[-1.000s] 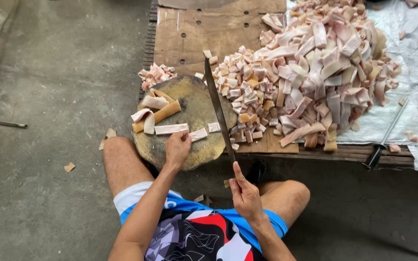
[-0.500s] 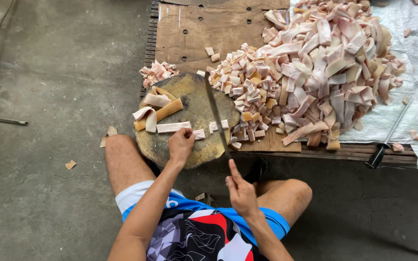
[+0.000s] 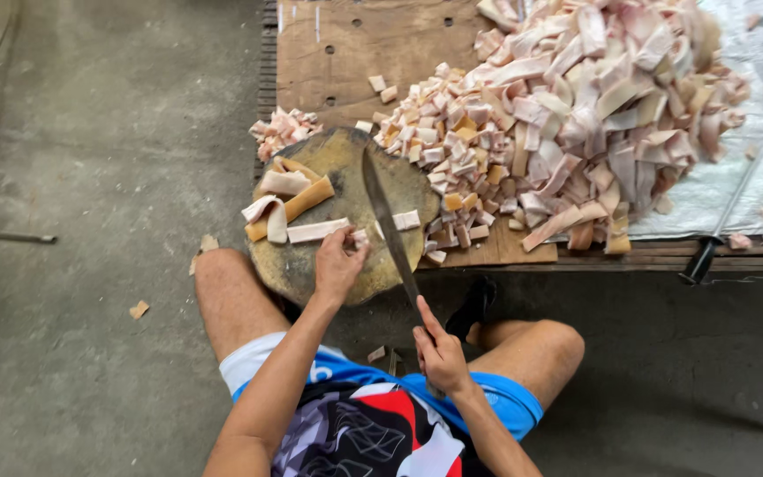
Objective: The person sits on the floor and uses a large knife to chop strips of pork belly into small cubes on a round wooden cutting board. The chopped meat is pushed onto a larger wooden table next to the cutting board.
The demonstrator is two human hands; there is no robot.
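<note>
Left hand (image 3: 337,265) pinning strip (image 3: 315,231) on block (image 3: 311,274); right hand (image 3: 439,353) gripping knife (image 3: 386,216). Cubes (image 3: 452,150) heaped right; big pile (image 3: 602,106) uncut.

The strips (image 3: 593,115) at one o'clock are pale pink and tan, heaped on brown board (image 3: 346,44). The round block (image 3: 311,265) is dark olive-brown, the knife (image 3: 388,221) dull grey. At six o'clock the shorts (image 3: 364,424) are blue, red, white and black, patterned. The floor (image 3: 90,132) is grey.
</note>
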